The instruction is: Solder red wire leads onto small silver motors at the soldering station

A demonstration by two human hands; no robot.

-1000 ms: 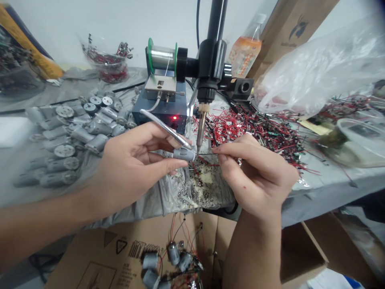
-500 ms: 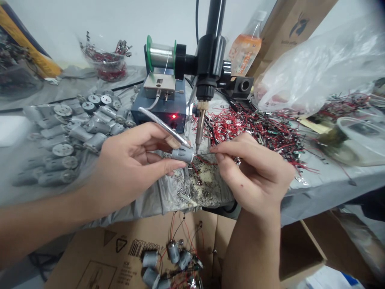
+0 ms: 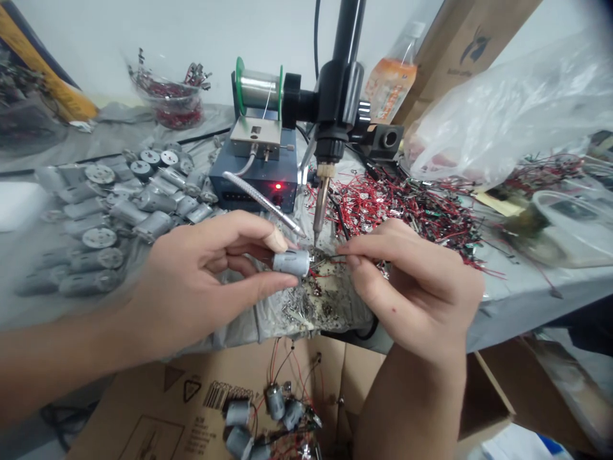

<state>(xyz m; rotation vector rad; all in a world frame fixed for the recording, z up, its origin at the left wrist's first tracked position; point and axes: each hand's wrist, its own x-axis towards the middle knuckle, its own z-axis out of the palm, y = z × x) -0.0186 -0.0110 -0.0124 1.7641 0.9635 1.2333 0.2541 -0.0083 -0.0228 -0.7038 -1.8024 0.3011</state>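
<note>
A small grey cylindrical motor (image 3: 291,262) lies sideways between the thumb and fingers of my left hand (image 3: 211,271), its terminal end facing right. My right hand (image 3: 407,281) pinches a thin dark wire (image 3: 339,258) just right of that end; whether wire and terminal touch is too small to tell. Above the gap between my hands, a soldering iron (image 3: 320,211) points down from a black stand (image 3: 340,96). The metal solder feed tube (image 3: 268,203) ends near its tip, just above the motor.
Many grey motors (image 3: 156,201) are heaped at left. Behind stands a soldering station (image 3: 253,185) with a solder spool (image 3: 260,89). Red and black wires (image 3: 383,204) pile up at right, beside a plastic tub (image 3: 575,223). Below the table edge, wired motors (image 3: 238,412) rest on cardboard (image 3: 158,409).
The motor in my left hand has come down, away from the iron tip and feed tube. My right hand has shifted slightly right and down, still pinching the wire.
</note>
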